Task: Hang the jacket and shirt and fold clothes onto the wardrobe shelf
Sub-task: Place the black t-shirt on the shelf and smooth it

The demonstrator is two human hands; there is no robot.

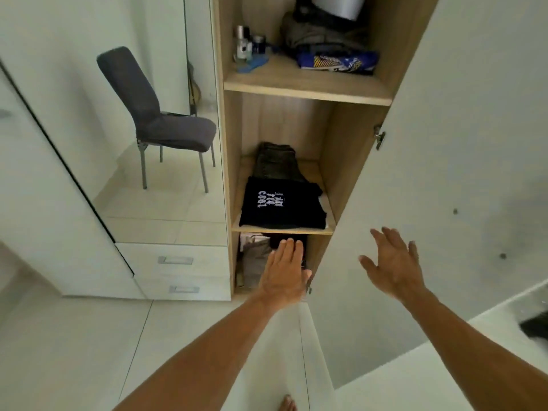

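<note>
Head view: the open wardrobe (350, 149) fills the middle of the frame, its white door (444, 143) swung out to the right. On the middle shelf (281, 229), at frame centre, lies a folded black shirt (281, 206) with pale print on top. It rests on a stack whose white edge shows at its right side. Just behind it, toward the back of the shelf, lie folded dark trousers (277, 161).

The left hand (284, 268) is below that shelf, in front of the bottom compartment, back of the hand to the camera, fingers straight and pressed together, holding nothing. Its fingertips overlap dark cloth there; whether they touch it cannot be told. Grey clothes (255, 259) lie just left of it in the same compartment.

The right hand (391, 262) is in the lower right of centre, fingers spread, palm toward the inner face of the door, holding nothing; contact with the door cannot be told.

On the top shelf, upper centre, stand small bottles (244, 46) at the left, with a grey pile (314, 37) and a blue patterned item (338, 62) to their right.

A grey chair (154, 117) shows at the left, with two drawers (175, 259) below it. A bare foot (287, 403) is at the bottom edge, on the pale floor (74, 351).
</note>
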